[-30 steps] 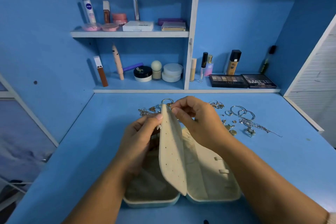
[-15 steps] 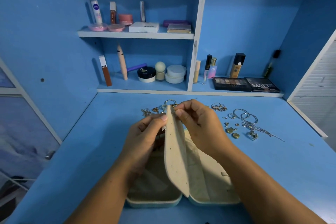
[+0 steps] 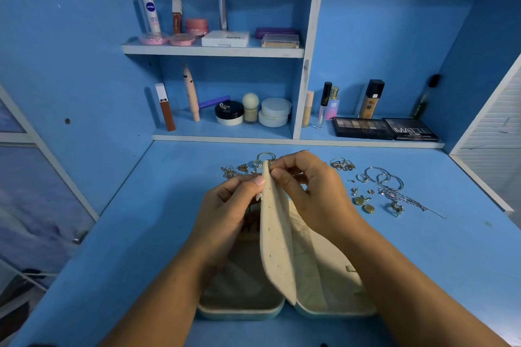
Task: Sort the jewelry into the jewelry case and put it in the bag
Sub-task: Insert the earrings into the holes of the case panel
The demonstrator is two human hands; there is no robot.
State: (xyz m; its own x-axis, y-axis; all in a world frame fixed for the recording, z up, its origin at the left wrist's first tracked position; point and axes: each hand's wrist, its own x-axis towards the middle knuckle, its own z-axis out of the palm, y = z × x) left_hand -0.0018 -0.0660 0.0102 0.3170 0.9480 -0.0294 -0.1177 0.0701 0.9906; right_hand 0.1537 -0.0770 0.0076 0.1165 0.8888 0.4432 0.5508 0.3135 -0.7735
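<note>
Just bhd flap [image 3: 277, 239]: loose jewelry [image 3: 243, 167].

Forearms enter from the near edge and converge at centre. Left hand [image 3: 229, 207] has fingers curled, thumb pressed on flap [image 3: 277, 248]; right hand [image 3: 315, 194] pinches its top edge.

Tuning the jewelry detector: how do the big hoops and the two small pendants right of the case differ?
The hoops are silver; the pendants are gold. The hoops are thin open rings; the pendants are solid rounded pieces. The hoops are clearly larger and lie farther from the person than the pendants. Both lie loose on the table, right of the case.
</note>
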